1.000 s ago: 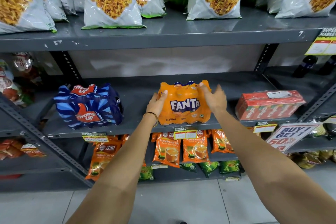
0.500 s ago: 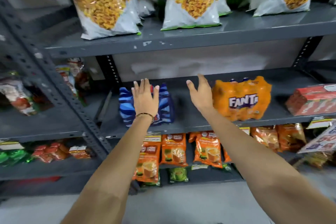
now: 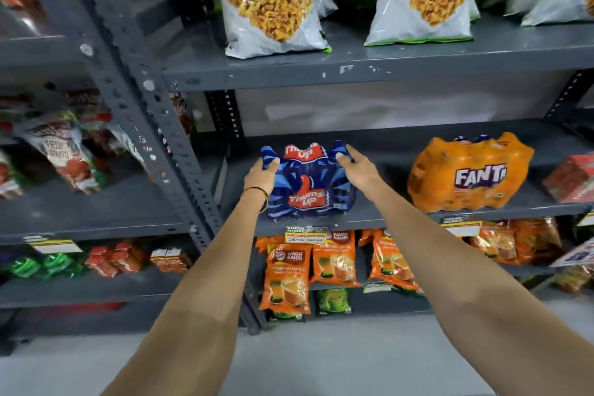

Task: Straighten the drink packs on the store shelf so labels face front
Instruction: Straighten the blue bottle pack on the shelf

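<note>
A blue Thums Up drink pack stands on the grey middle shelf, its red logo facing me. My left hand grips its left upper side, and my right hand grips its right upper side. To the right on the same shelf sits an orange Fanta pack with its label facing front, untouched. A red pack lies at the far right edge, partly cut off.
Large snack bags fill the shelf above. Orange tea pouches hang below the drink shelf. A grey perforated upright stands just left of the blue pack, with more snack packets beyond it. Price tags line the shelf edge.
Both hands left the Fanta pack, moved left, and closed on the sides of the Thums Up pack. The view has swung left with them.
</note>
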A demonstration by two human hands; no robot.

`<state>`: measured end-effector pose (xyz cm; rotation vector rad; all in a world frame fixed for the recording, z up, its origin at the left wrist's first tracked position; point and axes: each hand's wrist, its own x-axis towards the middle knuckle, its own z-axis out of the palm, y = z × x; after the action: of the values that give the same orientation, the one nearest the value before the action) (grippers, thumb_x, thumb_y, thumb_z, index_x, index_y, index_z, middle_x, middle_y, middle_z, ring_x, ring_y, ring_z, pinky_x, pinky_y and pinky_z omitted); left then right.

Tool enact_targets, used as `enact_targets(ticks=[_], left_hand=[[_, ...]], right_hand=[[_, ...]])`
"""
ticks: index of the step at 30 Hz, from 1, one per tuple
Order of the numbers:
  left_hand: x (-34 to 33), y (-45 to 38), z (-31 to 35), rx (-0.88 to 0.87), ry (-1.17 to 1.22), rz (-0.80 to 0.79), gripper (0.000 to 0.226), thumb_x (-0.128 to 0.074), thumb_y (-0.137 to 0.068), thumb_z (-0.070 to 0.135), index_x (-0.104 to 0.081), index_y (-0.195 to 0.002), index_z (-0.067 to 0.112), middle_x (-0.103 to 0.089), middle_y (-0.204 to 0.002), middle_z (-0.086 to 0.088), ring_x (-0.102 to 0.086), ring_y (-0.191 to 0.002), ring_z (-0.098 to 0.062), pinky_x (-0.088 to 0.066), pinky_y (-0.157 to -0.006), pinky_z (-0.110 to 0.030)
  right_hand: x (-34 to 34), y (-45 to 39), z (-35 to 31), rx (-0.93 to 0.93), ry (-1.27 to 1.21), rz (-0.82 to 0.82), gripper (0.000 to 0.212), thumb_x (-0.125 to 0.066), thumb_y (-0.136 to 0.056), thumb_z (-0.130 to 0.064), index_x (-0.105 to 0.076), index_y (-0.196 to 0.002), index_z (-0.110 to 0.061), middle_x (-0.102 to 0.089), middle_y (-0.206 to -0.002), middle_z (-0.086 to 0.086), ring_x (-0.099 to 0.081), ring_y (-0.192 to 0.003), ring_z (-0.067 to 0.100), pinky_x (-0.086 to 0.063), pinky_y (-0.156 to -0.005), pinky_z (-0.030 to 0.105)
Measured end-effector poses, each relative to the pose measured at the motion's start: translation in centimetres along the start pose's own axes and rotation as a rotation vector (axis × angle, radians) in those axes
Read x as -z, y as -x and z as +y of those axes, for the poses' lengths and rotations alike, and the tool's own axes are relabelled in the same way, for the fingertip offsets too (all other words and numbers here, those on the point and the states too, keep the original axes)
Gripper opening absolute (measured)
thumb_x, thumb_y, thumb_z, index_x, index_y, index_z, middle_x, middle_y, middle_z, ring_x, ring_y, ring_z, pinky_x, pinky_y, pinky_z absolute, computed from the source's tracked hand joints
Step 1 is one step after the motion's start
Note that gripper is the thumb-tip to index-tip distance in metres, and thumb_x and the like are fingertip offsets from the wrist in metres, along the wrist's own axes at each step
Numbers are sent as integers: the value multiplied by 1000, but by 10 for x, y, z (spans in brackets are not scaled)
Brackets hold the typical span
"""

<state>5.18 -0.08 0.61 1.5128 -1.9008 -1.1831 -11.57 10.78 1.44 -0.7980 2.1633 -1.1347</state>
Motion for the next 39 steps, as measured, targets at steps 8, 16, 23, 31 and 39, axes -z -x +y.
enact_targets(ticks=[8, 16, 23, 31, 39], left_hand=[[3, 1, -3, 20, 19, -19, 59, -38, -96, 44, -30, -148, 18, -42, -148, -14, -46, -130, -33, -40, -107, -45], [3, 1, -7, 12, -20, 3, 58, -34, -97, 46, -27, -149, 21, -44, -146, -15, -49, -127, -34, -44, -103, -44], [4, 5, -8, 17, -51, 17, 59, -34, -97, 47, -27, -149, 20, -46, -144, -16, -51, -125, -33, -44, -99, -42], [4, 6, -9, 16, -49, 16, 57, -34, -96, 47, -31, -147, 21, -49, -141, -17, -54, -121, -34, -47, -98, -43], [7, 10, -7, 15, -22, -3, 57, -34, -96, 47, -30, -147, 22, -49, -141, -17, -53, -122, -34, -48, -99, -45]], right_hand=[[-6, 4, 3, -8, 44, 39, 53, -39, -100, -37, -26, -150, -27, -43, -146, 15, -53, -125, 32, -49, -98, 42], [-6, 10, 3, -14, 47, 40, 53, -41, -99, -36, -26, -150, -26, -44, -146, 16, -53, -125, 32, -49, -98, 41], [-4, 7, 2, -3, 61, 29, 53, -41, -99, -36, -26, -149, -25, -44, -145, 16, -54, -124, 31, -50, -96, 40], [-5, 8, 4, 11, 57, 32, 53, -41, -99, -36, -28, -149, -26, -44, -146, 15, -54, -125, 31, -49, -97, 41], [-6, 12, 4, 13, 47, 29, 52, -40, -100, -35, -27, -149, -25, -43, -146, 15, -52, -127, 32, -49, -98, 43]])
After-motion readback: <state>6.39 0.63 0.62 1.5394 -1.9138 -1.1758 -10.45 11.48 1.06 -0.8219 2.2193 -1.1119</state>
